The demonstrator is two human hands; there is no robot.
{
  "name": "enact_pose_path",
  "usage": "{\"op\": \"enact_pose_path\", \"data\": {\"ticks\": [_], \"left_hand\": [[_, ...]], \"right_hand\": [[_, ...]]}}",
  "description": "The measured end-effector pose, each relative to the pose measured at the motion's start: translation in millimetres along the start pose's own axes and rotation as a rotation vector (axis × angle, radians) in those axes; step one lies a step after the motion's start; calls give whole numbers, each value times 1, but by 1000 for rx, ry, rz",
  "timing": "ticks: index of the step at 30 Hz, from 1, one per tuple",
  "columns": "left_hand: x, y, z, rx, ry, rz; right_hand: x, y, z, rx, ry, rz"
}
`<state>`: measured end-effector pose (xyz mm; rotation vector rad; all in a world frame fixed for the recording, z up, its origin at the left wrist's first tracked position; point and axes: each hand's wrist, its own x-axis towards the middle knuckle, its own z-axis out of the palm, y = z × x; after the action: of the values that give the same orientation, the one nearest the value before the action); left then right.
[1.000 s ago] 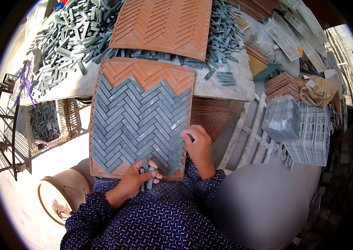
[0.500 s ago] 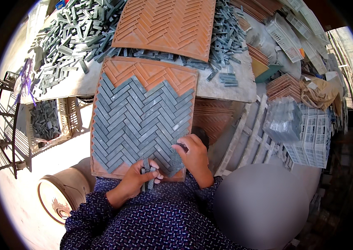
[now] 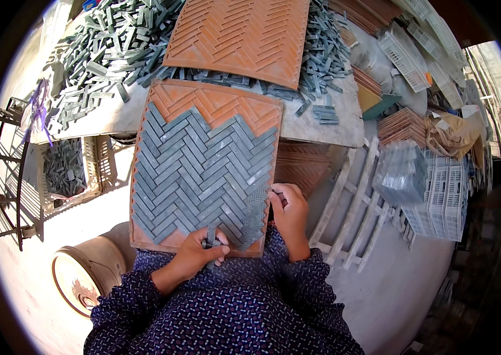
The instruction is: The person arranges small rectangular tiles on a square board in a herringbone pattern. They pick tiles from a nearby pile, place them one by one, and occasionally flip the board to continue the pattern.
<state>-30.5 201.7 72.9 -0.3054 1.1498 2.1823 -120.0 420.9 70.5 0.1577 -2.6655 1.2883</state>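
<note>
An orange mould tray leans over my lap with its far edge at the table. Grey strip tiles fill most of it in a herringbone pattern; bare orange grooves show along the far edge. Near the lower right, some strips have a rougher, ribbed face. My left hand is closed around a few loose grey strip tiles at the tray's near edge. At the tray's right edge is my right hand, thumb and fingers pinched together. Whatever it holds, if anything, is hidden.
A second orange tray lies farther up on the table, among heaps of loose grey strips. A bucket and a crate of strips stand left. On the right are a slatted pallet, white crates and stacked orange trays.
My right hand has moved right, from over the lower right tiles to the tray's edge. My left hand stays near the same spot. A round grey blur at lower right is gone.
</note>
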Motion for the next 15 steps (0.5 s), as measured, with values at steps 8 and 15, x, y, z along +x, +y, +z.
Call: {"op": "enact_pose_path", "data": {"ticks": [8, 15], "left_hand": [[7, 16, 16, 239, -2, 18], [9, 13, 16, 214, 40, 26]], "right_hand": [[1, 0, 4, 11, 21, -15], [12, -4, 1, 98, -53, 47]]}}
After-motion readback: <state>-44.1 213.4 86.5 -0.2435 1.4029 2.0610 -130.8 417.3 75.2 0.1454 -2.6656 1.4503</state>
